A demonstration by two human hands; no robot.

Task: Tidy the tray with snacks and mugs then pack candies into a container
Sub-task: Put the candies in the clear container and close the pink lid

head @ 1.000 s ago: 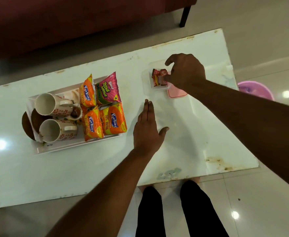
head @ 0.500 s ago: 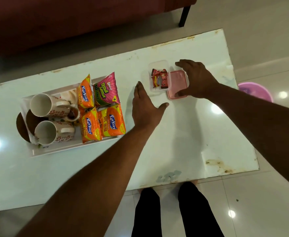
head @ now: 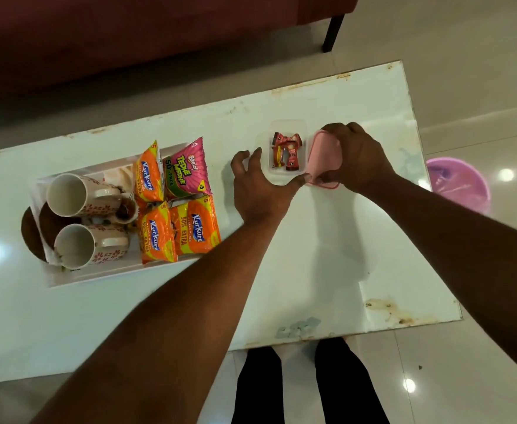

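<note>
White tabletop [head: 312,270] bears everything; left hand [head: 258,191], fingers spread and gripping nothing, sits just beside the clear container [head: 287,124]; right hand [head: 361,160] clamps the tilted pink lid [head: 324,154] beside it; red candies [head: 286,151] lie inside; tray [head: 98,275] stands leftward.

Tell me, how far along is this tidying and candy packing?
Done, it seems: the mugs and snack packets sit together in the tray, and the candies lie in the clear container. In hand: the right hand grips the pink lid, tilted beside the container, with the left hand open on the container's other side. Left: the lid is not yet on.
</note>
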